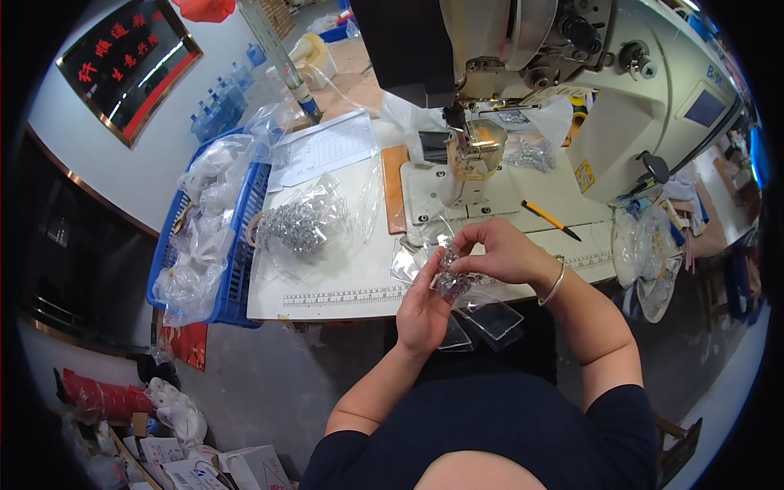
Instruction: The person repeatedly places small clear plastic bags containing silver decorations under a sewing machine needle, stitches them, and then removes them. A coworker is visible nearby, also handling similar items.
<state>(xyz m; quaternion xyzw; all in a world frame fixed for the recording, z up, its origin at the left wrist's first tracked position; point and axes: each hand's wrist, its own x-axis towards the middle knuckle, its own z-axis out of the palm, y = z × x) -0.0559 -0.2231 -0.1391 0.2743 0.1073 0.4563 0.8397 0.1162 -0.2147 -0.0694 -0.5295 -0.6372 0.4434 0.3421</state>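
At the table's front edge, my left hand (422, 313) is closed around a bunch of clear plastic sleeves with silver metal fittings (452, 282). My right hand (500, 251) pinches the shiny metal parts at the top of that bunch, thumb and fingers together. Some of its clear, square-cornered sleeves (492, 320) hang below the hands, past the table edge. What exactly the fittings are is too small to make out. A similar pile of silver fittings and clear sleeves (304, 224) lies on the table to the left.
A sewing machine (645, 122) stands behind my hands, its needle area close ahead. An orange pencil-like tool (551, 220) lies right of them. At the left is a blue basket (237, 269) of plastic bags. Paper sheets (327, 147) lie at the back; a ruler strip (343, 296) runs along the front.
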